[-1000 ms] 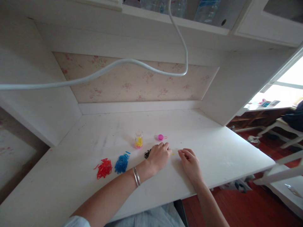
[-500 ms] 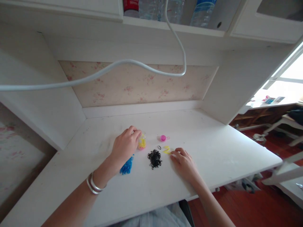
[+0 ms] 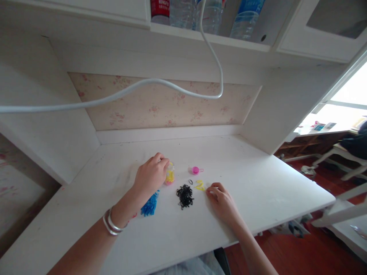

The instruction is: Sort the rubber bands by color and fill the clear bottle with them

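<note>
My left hand (image 3: 151, 173) grips a small clear jar (image 3: 170, 175) with yellow and pink bits inside, its fingers at the upper part. Below that hand lies a pile of blue rubber bands (image 3: 149, 205), partly covered by my forearm. My right hand (image 3: 220, 198) rests on the table with its fingers curled together. Its fingertips are beside a few yellow rubber bands (image 3: 200, 185); whatever may be between them is hidden. Between the hands sits a heap of black rubber bands (image 3: 185, 196), with one loose black band (image 3: 190, 181) just above it.
A pink cup-shaped piece with a loop (image 3: 195, 170) lies behind the bands on the white table (image 3: 243, 172). Some red bits (image 3: 134, 216) show by my left wrist. A white cable (image 3: 126, 91) hangs across the view. Bottles (image 3: 210, 17) stand on the shelf above.
The view has shifted slightly. Both hands keep nearly the same places, the left still on the jar and the right beside the yellow bands. The jar looks a little more upright.
</note>
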Action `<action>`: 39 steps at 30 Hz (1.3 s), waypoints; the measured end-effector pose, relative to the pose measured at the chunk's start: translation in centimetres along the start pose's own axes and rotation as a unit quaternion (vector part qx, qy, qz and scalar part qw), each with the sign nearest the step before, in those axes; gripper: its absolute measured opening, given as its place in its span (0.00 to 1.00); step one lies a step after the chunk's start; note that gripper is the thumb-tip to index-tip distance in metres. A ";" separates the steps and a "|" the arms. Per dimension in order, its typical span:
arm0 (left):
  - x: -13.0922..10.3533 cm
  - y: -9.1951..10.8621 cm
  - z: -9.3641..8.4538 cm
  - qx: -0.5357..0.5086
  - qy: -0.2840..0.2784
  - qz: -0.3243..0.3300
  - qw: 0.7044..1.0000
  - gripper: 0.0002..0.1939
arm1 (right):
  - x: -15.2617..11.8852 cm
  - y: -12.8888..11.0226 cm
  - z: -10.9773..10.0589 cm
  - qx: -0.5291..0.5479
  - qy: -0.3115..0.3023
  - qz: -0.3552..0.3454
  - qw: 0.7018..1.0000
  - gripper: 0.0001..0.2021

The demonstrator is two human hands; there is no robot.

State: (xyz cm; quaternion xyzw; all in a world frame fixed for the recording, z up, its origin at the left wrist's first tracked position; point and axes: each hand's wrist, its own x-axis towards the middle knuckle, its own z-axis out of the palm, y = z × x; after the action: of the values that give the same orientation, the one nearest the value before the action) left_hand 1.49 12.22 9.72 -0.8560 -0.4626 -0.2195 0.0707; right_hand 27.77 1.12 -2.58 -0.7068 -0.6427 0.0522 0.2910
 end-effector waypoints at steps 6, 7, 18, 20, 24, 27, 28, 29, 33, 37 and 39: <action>-0.3 -0.3 -0.1 -0.024 -0.016 0.005 1.000 0.15 | 0.0 -0.2 -0.1 -0.022 -0.002 0.014 1.000 0.16; -0.4 -0.4 -0.2 -0.031 -0.012 0.006 0.999 0.15 | 0.0 -0.3 -0.1 -0.027 -0.004 0.011 1.000 0.16; -7.9 -1.6 -1.8 -0.225 0.016 -0.040 0.973 0.15 | 0.4 -0.4 0.0 0.000 0.001 0.017 1.000 0.16; -10.3 -1.8 -1.2 -0.277 -0.016 -0.071 0.958 0.15 | 0.5 -0.2 0.1 -0.008 -0.007 0.019 1.000 0.17; -14.3 -2.2 0.8 -0.378 -0.089 -0.164 0.907 0.16 | 0.9 0.0 0.4 0.005 -0.032 0.028 0.999 0.15; -16.1 -2.2 2.0 -0.437 -0.112 -0.228 0.863 0.17 | 1.1 0.2 0.8 0.038 -0.026 0.042 0.998 0.15; -16.4 -2.1 2.3 -0.446 -0.110 -0.236 0.856 0.18 | 1.1 0.3 0.8 0.051 -0.027 0.042 0.997 0.15; -16.7 -2.1 2.5 -0.452 -0.109 -0.238 0.853 0.18 | 1.2 0.5 0.9 0.066 -0.032 0.038 0.997 0.15; -17.0 -2.1 2.6 -0.466 -0.105 -0.227 0.849 0.16 | 1.8 0.9 0.5 0.119 -0.023 0.028 0.992 0.15; -16.9 -2.4 2.7 -0.464 -0.095 -0.225 0.851 0.16 | 3.6 -1.5 -1.0 0.155 0.090 0.039 0.983 0.17; -16.9 -2.4 2.9 -0.463 -0.101 -0.223 0.852 0.16 | 4.9 -4.0 -1.8 0.145 0.124 0.018 0.981 0.16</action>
State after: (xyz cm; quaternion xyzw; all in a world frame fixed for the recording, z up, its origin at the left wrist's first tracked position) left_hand -7.63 1.67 -0.51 -0.6811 -0.4908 -0.3302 -0.4314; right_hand 25.89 5.09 2.29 -0.6695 -0.5745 0.0619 0.4669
